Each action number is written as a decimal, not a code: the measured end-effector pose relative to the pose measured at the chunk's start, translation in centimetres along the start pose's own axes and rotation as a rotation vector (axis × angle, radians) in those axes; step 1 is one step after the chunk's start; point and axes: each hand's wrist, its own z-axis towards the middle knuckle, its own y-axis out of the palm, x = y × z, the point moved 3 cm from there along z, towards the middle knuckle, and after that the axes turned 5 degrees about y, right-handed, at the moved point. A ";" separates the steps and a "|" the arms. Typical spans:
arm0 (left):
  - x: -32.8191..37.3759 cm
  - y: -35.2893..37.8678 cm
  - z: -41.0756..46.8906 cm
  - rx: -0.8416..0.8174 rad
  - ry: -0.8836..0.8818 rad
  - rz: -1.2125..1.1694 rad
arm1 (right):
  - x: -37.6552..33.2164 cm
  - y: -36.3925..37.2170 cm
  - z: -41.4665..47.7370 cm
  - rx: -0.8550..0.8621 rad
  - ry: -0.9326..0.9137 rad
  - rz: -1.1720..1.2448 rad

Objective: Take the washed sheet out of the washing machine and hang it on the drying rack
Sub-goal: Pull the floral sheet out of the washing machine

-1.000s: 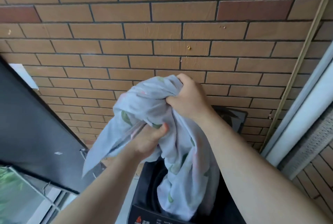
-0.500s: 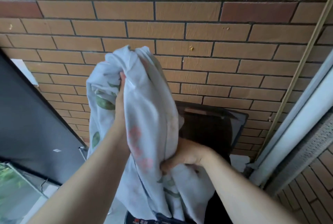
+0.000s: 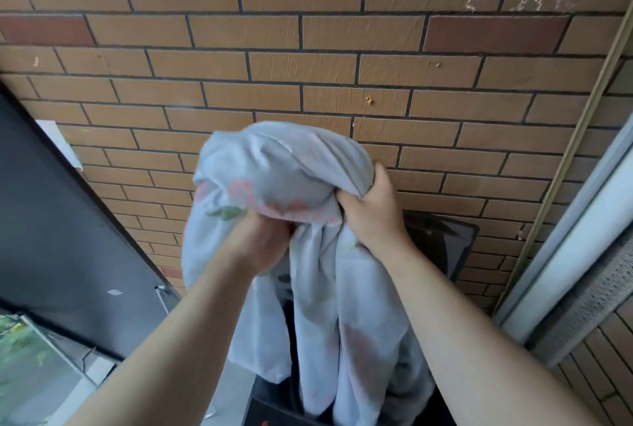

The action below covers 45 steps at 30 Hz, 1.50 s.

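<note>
Right grip (image 3: 373,216) has jumped up beside left grip (image 3: 263,244); both now clench the bunched sheet (image 3: 284,165) level. Its tail hangs below them into the washing machine (image 3: 267,405). Likely hand-over-hand hauling, not yet clear.

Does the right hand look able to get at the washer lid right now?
Probably, but only after letting go: the right hand grips the sheet. The lid stands raised just beyond it, with nothing between.
</note>
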 end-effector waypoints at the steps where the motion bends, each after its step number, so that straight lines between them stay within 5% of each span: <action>1: -0.4 -0.4 0.0 -0.049 0.017 0.076 | -0.5 -0.2 0.5 0.016 -0.041 -0.027; 3: -0.9 0.2 0.2 -0.121 0.093 0.236 | -1.3 -0.7 1.1 0.024 -0.118 -0.052; 9: 1.2 0.1 1.0 -0.237 0.167 -0.052 | -2.5 -1.8 1.9 -0.057 -0.300 -0.249; 13: 3.2 -2.3 2.1 -0.096 0.187 -0.401 | -3.4 -2.9 2.5 0.004 -0.394 -0.278; 18: 3.0 -3.6 2.1 0.099 0.179 -0.549 | -3.3 -3.7 3.0 0.073 -0.458 -0.257; 22: -0.3 -1.8 1.1 0.221 0.076 -0.290 | -2.8 -2.8 2.9 0.091 -0.491 -0.226; 25: -2.9 2.1 -1.6 0.094 -0.057 -0.119 | -4.2 -2.0 2.6 0.104 -0.566 -0.258; 30: -1.3 4.0 -4.7 -0.123 0.154 0.083 | -5.5 -1.1 2.0 0.081 -0.585 -0.334; 32: -0.2 3.9 -4.5 -0.035 0.178 0.254 | -6.2 -0.3 0.9 0.063 -0.593 -0.323; 36: 3.3 3.5 -3.4 0.161 0.112 -0.103 | -6.9 1.1 -1.0 -0.250 -0.541 -0.223; 40: 6.0 2.3 -3.4 0.212 0.158 -0.199 | -4.6 0.3 -1.8 -0.695 -0.151 0.244; 45: 7.9 3.1 -4.5 0.269 0.220 -0.175 | 2.4 1.7 -5.5 -1.034 0.123 -0.102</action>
